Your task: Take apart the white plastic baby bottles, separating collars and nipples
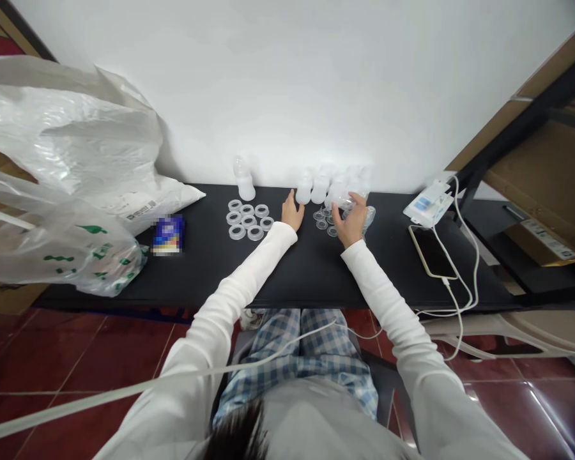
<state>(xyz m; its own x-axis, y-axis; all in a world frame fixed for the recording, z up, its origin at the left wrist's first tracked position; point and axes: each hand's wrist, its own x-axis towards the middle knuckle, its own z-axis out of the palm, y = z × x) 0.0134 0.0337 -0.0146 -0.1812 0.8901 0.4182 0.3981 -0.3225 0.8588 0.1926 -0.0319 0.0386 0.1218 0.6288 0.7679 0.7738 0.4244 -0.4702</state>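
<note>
Small translucent white bottles, like baby bottles, stand in a group by the wall. My left hand (293,212) is beside the leftmost bottle (303,190) of that group, thumb and fingers apart near its base. My right hand (352,222) reaches toward the bottles further right, with its fingers spread and curved. A white bottle (337,190) is just beyond its thumb; whether they touch I cannot tell. Small clear discs (321,223) lie between the hands, partly covered by the right one. Several translucent rings (248,221) lie left of my left hand.
One bottle with a clear dome cap (245,182) stands apart at the back left. Plastic bags (67,140) and a blue packet (169,235) occupy the left side. On the right are a phone (432,252), a white pack (428,203) and loose cables (474,255).
</note>
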